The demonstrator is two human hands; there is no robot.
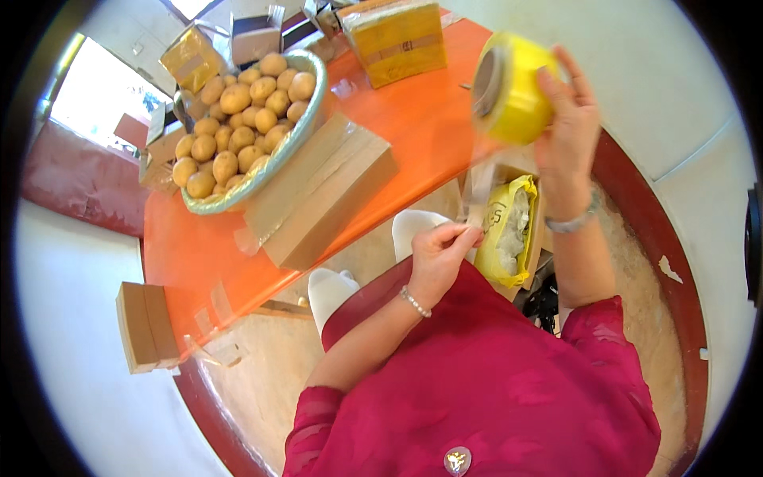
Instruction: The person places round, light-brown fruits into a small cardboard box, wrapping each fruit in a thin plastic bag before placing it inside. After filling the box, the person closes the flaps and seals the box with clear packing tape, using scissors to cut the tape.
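Note:
My right hand point(574, 131) is raised at the upper right and grips a large roll of packing tape point(520, 99), yellow around the outside with a brown core. A clear strip of tape point(482, 179) hangs from the roll down to my left hand point(442, 258). Thumb and fingers of the left hand pinch the strip's free end in front of my body. To the left, a long closed cardboard box point(330, 191) lies on the orange table point(421, 123), with tape along its top. The roll is slightly blurred.
A pale green basket point(306, 131) heaped with round brown potato-like produce point(236, 99) stands behind the box. A yellow carton point(397, 48) sits at the table's back edge. Another cardboard box point(147, 326) is at the left end. Below my right arm is an open box with a yellow bag point(505, 230).

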